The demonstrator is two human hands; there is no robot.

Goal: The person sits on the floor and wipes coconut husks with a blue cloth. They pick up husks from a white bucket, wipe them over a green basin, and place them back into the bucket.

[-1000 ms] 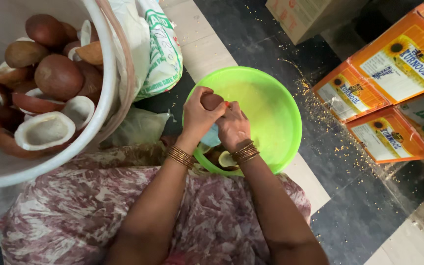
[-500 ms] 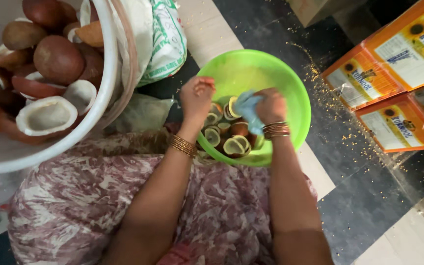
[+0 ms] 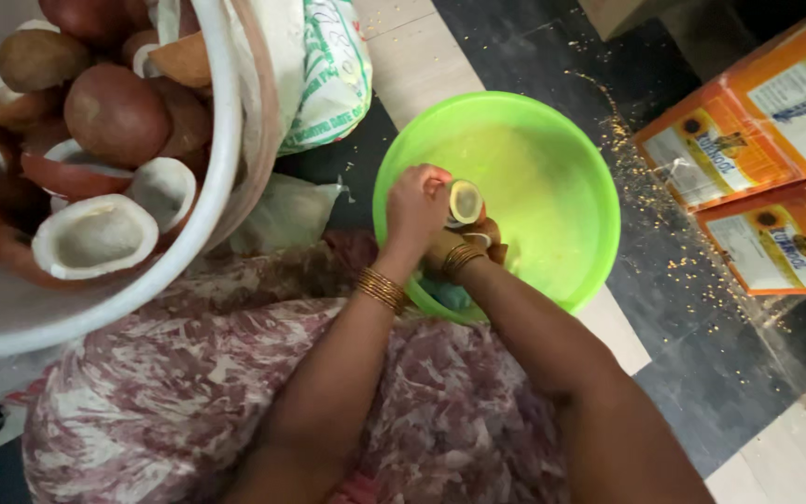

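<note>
A bright green plastic basin (image 3: 552, 168) stands on the floor in front of my knees. Over its near left side my left hand (image 3: 414, 207) is closed around a small halved brown shell piece (image 3: 465, 202) with a pale inside that faces up. My right hand (image 3: 476, 245) is tucked just under and behind that piece, mostly hidden by my left hand and my wrist bangles; what it grips cannot be made out. A bit of blue cloth (image 3: 448, 295) shows below my wrists at the basin's near rim.
A large white tub (image 3: 226, 159) at the left is full of brown shells and white-lined halves. A printed sack (image 3: 324, 75) lies behind it. Orange cartons (image 3: 748, 159) sit at the right, with grain scattered on the dark floor (image 3: 646, 187). My patterned skirt (image 3: 188, 401) fills the foreground.
My right hand has drawn back from the basin's middle to sit under my left hand. The left hand now holds the halved piece with its pale inside up. The camera view has shifted.
</note>
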